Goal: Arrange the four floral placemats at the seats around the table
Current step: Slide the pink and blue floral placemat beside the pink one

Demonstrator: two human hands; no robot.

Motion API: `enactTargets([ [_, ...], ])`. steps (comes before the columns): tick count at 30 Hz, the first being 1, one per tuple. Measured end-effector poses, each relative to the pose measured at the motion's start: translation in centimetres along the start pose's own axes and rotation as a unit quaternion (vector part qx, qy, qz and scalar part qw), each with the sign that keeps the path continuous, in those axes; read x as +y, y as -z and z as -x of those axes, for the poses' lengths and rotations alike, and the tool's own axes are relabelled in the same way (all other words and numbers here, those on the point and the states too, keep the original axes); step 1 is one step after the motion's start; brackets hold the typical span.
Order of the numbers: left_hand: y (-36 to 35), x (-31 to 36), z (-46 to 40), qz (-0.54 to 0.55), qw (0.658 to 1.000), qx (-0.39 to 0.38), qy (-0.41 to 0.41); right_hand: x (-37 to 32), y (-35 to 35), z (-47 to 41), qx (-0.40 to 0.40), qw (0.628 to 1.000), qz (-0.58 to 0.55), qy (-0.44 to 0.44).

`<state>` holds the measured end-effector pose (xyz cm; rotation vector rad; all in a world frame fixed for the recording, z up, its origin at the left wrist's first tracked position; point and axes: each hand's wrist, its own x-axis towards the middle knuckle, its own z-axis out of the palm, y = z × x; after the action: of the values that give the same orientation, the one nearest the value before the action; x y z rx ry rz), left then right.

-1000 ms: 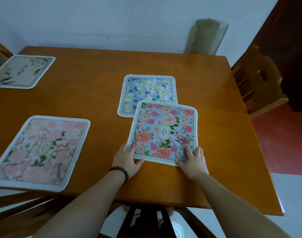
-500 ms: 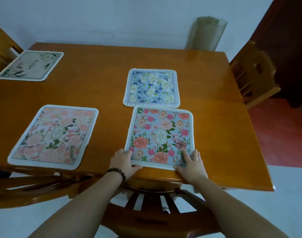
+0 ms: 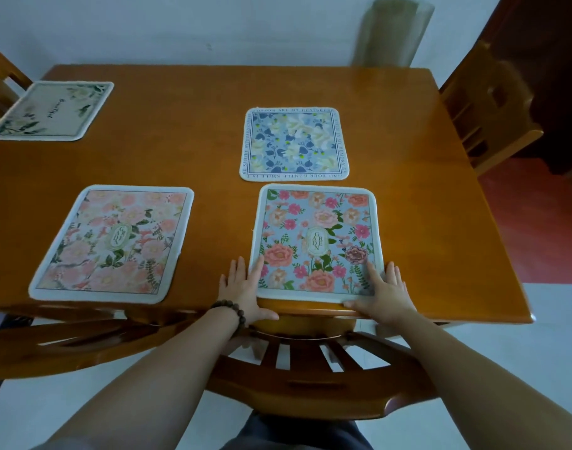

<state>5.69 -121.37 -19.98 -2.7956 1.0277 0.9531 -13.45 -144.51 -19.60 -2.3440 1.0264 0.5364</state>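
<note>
Four floral placemats lie on the wooden table (image 3: pixel 187 151). The blue-and-pink rose mat (image 3: pixel 317 235) sits at the near edge, in front of me. My left hand (image 3: pixel 242 289) presses flat on its lower left corner, and my right hand (image 3: pixel 380 290) lies flat on its lower right corner, fingers straight. Just beyond it lies a blue-and-white flower mat (image 3: pixel 294 144). A pale pink mat (image 3: pixel 115 241) lies at the near left. At the far left edge is a cream mat with green leaves (image 3: pixel 51 110).
A wooden chair back (image 3: pixel 310 371) stands between me and the table's near edge. Another chair (image 3: pixel 486 105) stands at the right side, and one (image 3: pixel 2 76) at the far left. A greenish roll (image 3: pixel 392 30) leans on the wall behind the table.
Both hands slid the rose mat toward me, off the blue-and-white mat it overlapped, down to the near edge. The view has pulled back.
</note>
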Motion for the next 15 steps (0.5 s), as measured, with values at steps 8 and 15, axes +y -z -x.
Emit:
enactTargets([
  [8,-0.9,-0.1,0.3,-0.005,1.0,0.028,-0.01,-1.6,-1.2,0.6,0.0,1.0,0.025,0.015],
  [15,-1.4,0.1,1.1,-0.066,0.995,0.078,0.0,-1.3,-2.2,1.8,0.054,0.997,0.058,0.014],
])
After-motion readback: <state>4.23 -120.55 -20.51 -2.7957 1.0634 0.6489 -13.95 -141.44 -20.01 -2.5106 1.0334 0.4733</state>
